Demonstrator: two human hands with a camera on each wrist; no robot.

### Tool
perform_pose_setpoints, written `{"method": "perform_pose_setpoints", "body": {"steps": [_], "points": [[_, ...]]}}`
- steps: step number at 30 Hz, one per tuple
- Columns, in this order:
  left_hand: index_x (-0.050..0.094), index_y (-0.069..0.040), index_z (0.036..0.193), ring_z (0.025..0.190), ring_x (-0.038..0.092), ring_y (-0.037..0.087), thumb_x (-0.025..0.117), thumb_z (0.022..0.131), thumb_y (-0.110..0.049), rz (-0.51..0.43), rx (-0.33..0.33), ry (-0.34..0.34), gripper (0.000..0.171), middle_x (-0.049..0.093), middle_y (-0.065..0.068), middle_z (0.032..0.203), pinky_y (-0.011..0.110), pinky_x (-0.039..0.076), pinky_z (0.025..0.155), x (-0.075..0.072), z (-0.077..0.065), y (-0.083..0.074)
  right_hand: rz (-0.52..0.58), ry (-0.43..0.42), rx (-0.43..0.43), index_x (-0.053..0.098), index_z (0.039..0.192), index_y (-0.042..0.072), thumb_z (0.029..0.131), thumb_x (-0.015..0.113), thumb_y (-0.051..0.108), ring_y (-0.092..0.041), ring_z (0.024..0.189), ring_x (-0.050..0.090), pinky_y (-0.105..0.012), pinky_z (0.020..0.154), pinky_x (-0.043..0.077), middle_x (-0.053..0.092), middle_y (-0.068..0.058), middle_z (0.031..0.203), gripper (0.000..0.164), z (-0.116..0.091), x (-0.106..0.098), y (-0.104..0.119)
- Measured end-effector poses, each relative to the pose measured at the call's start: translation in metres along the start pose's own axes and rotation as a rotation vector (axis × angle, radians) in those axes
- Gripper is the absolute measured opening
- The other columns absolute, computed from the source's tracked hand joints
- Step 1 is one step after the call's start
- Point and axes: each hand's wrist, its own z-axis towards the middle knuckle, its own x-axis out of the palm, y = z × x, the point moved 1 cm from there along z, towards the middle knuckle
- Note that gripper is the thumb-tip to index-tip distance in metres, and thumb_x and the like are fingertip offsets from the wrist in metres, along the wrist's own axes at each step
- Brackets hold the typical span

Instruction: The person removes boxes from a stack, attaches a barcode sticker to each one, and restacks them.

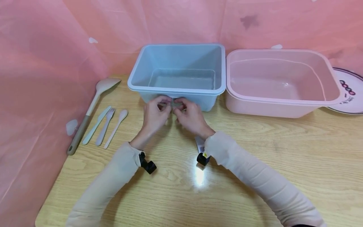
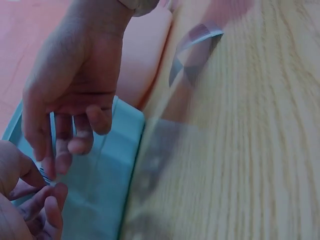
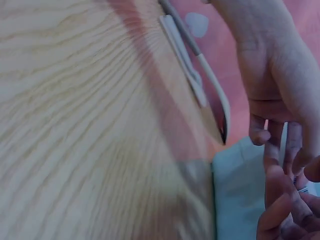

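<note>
A light-blue plastic bin (image 1: 181, 91) stands at the back, and both hands meet at its front wall just under the rim. My left hand (image 1: 157, 113) pinches a small barcode label (image 1: 174, 99) there with thumb and forefinger. From the other side my right hand (image 1: 190, 116) pinches at the same label, fingertips almost meeting the left ones. In the left wrist view the label's black bars (image 2: 44, 173) show between the fingertips. The fingers hide most of it. The other fingers of both hands are loosely curled.
Right of the blue bin stands a pink bin (image 1: 266, 108), partly covering a white plate (image 1: 353, 94). At left lie a knife (image 1: 97, 125), a fork (image 1: 105, 127), a spoon (image 1: 116, 128) and a long-handled ladle (image 1: 93, 105). A barcode tag (image 1: 199, 145) lies by the right wrist.
</note>
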Motion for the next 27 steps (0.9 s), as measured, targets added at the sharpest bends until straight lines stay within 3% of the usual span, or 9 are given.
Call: {"method": "perform_pose_setpoints", "body": {"steps": [6, 11, 18, 23, 27], "points": [[0.073, -0.003, 0.095, 0.069, 0.067, 0.021, 0.061, 0.086, -0.005, -0.004, 0.001, 0.003, 0.016, 0.073, 0.011, 0.088, 0.022, 0.049, 0.060, 0.001, -0.004, 0.003, -0.002, 0.051, 0.078, 0.055, 0.128, 0.002, 0.094, 0.054, 0.013, -0.033, 0.071, 0.070, -0.028, 0.050, 0.050, 0.070, -0.020, 0.093, 0.035, -0.008, -0.013, -0.003], [0.072, -0.001, 0.098, 0.066, 0.066, 0.021, 0.060, 0.085, -0.002, -0.049, -0.009, 0.068, 0.018, 0.072, 0.013, 0.089, 0.019, 0.050, 0.057, 0.004, -0.013, 0.001, -0.032, 0.044, 0.113, 0.058, 0.122, 0.002, 0.094, 0.054, 0.013, -0.032, 0.074, 0.070, -0.027, 0.052, 0.050, 0.070, -0.019, 0.095, 0.031, -0.023, -0.036, -0.008], [0.071, 0.001, 0.103, 0.071, 0.069, 0.027, 0.058, 0.088, -0.005, -0.147, -0.045, 0.243, 0.020, 0.071, 0.014, 0.090, 0.020, 0.052, 0.058, 0.008, -0.034, -0.010, -0.143, 0.011, 0.063, 0.062, 0.112, -0.002, 0.092, 0.056, 0.010, -0.027, 0.071, 0.069, -0.024, 0.056, 0.053, 0.070, -0.015, 0.091, 0.024, -0.053, -0.062, -0.020], [0.069, 0.001, 0.105, 0.080, 0.067, 0.026, 0.061, 0.089, -0.005, -0.208, -0.066, 0.377, 0.019, 0.071, 0.014, 0.093, 0.024, 0.054, 0.067, 0.013, -0.055, -0.015, -0.224, 0.001, 0.053, 0.064, 0.107, -0.002, 0.090, 0.060, 0.008, -0.021, 0.074, 0.066, -0.021, 0.062, 0.053, 0.070, -0.013, 0.090, 0.020, -0.078, -0.074, -0.027], [0.069, 0.000, 0.104, 0.088, 0.066, 0.021, 0.062, 0.088, -0.005, -0.220, -0.079, 0.447, 0.019, 0.071, 0.013, 0.097, 0.027, 0.055, 0.079, 0.016, -0.073, -0.017, -0.270, -0.010, 0.052, 0.066, 0.102, 0.000, 0.088, 0.063, 0.005, -0.017, 0.076, 0.066, -0.020, 0.064, 0.053, 0.071, -0.010, 0.089, 0.015, -0.097, -0.076, -0.033]]}}
